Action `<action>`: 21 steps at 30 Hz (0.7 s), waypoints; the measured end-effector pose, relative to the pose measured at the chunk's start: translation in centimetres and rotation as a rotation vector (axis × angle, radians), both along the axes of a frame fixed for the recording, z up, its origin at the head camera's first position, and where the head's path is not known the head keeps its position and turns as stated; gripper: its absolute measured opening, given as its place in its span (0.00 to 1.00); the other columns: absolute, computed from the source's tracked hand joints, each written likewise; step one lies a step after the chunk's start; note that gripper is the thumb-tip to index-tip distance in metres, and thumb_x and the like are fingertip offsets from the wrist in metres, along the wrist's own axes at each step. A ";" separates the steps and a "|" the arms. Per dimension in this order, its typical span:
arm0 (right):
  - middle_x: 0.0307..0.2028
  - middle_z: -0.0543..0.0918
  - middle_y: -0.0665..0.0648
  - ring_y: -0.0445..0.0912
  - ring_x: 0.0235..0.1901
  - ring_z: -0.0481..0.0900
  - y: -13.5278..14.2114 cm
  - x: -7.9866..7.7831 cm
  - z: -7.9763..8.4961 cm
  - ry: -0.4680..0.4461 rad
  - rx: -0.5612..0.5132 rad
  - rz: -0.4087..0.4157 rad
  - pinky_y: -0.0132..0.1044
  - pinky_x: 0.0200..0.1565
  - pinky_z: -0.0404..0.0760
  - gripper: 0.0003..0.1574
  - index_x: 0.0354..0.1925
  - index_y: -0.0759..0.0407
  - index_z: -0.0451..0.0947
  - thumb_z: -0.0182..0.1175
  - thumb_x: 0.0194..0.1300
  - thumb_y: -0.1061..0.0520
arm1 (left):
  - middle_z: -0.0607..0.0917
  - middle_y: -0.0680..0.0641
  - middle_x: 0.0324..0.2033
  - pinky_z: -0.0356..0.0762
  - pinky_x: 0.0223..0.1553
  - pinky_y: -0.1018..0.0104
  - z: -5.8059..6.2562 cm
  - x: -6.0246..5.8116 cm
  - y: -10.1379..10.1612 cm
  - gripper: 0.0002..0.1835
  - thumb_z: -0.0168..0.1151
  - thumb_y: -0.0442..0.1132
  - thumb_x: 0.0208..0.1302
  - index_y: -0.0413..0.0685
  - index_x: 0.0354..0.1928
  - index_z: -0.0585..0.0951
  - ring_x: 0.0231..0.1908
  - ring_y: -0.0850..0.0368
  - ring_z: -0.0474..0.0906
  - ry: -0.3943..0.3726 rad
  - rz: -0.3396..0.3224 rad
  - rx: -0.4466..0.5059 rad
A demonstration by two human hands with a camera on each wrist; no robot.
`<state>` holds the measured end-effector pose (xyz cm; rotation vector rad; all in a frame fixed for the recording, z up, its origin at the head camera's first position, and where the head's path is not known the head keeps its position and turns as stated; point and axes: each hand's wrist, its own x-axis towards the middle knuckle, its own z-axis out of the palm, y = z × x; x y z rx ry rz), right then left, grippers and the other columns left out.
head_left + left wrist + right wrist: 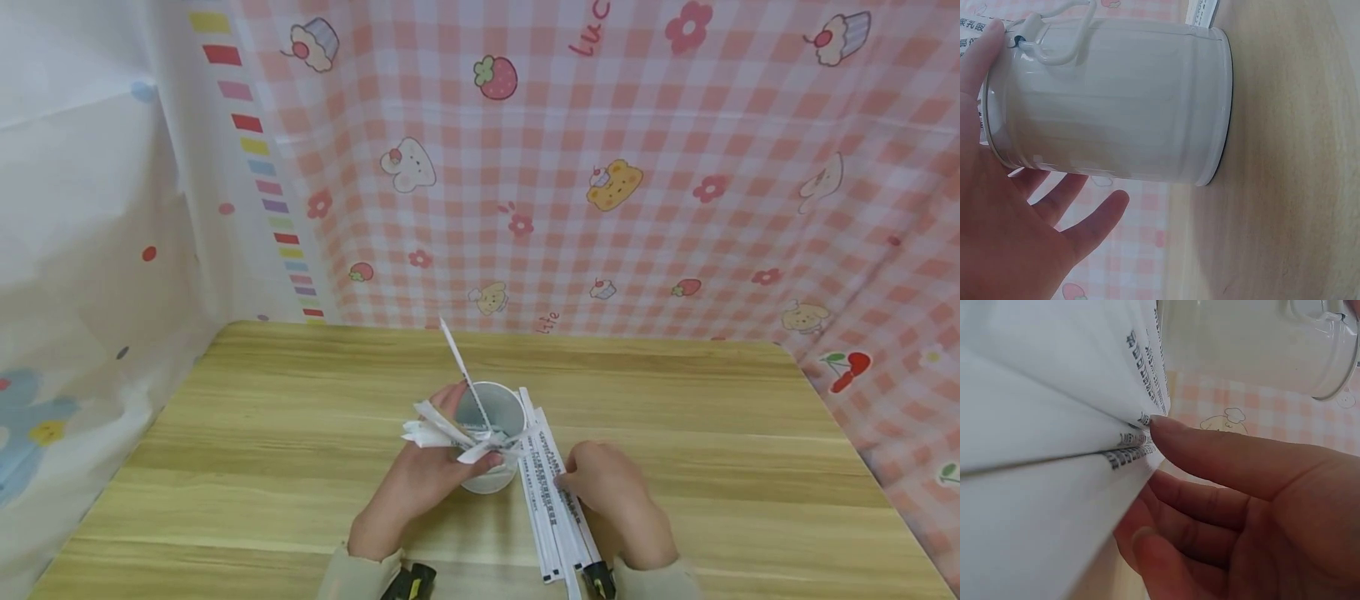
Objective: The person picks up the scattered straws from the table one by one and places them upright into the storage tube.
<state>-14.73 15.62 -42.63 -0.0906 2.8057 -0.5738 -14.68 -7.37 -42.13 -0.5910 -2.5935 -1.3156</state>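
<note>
A white metal pail (493, 482) with a wire handle (1063, 53) stands upright on the table. My left hand (423, 483) holds it near the rim, thumb at the front and fingers round the far left side. Several white paper-wrapped straws (431, 429) stick out of the pail, and one thin one (457, 354) leans up and to the left. To the pail's right, my right hand (613, 496) pinches a fanned bundle of paper-wrapped straws (551, 500) with dark print. In the right wrist view, the thumb presses on the printed wrappers (1054, 394); their far ends are hidden there.
The wooden table (300, 433) reaches back to a pink checked cloth (555, 233). A white cloth (90, 250) hangs on the left, and more checked cloth (907, 400) hangs on the right. Dark wrist straps (416, 581) sit at both cuffs.
</note>
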 end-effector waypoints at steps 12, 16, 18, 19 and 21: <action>0.17 0.72 0.50 0.43 0.18 0.68 0.6 0.0 -0.2 0.011 -0.049 0.020 0.33 0.19 0.68 0.06 0.24 0.56 0.78 0.60 0.55 0.58 | 0.61 0.45 0.61 0.61 0.56 0.51 -0.1 0.1 0.1 0.52 0.64 0.63 0.42 0.45 0.66 0.55 0.60 0.50 0.57 0.008 0.009 -0.009; 0.17 0.72 0.50 0.43 0.17 0.69 1.1 0.0 0.0 0.024 -0.080 -0.003 0.33 0.19 0.68 0.06 0.24 0.57 0.77 0.59 0.56 0.57 | 0.61 0.44 0.61 0.61 0.56 0.50 -0.1 0.0 0.1 0.52 0.65 0.62 0.42 0.44 0.66 0.55 0.60 0.50 0.57 0.015 0.009 -0.006; 0.17 0.72 0.50 0.42 0.17 0.68 1.5 -0.2 0.2 0.045 -0.091 -0.012 0.33 0.19 0.68 0.06 0.25 0.57 0.76 0.59 0.57 0.57 | 0.61 0.44 0.61 0.61 0.55 0.50 -0.1 0.0 0.1 0.52 0.65 0.62 0.42 0.45 0.66 0.55 0.59 0.50 0.57 0.020 0.007 -0.003; 0.16 0.72 0.50 0.42 0.17 0.68 1.6 -0.2 0.3 0.059 -0.096 -0.017 0.33 0.19 0.68 0.06 0.25 0.57 0.76 0.59 0.57 0.57 | 0.61 0.44 0.61 0.61 0.55 0.50 -0.1 0.0 0.1 0.52 0.65 0.62 0.42 0.46 0.66 0.55 0.59 0.50 0.58 0.021 0.005 -0.001; 0.16 0.72 0.49 0.42 0.17 0.68 2.0 -0.3 0.6 0.090 -0.106 -0.026 0.33 0.19 0.67 0.06 0.25 0.56 0.76 0.59 0.58 0.56 | 0.62 0.44 0.61 0.62 0.55 0.50 -0.1 -0.1 0.0 0.52 0.65 0.62 0.42 0.47 0.66 0.55 0.59 0.50 0.58 0.026 0.001 0.002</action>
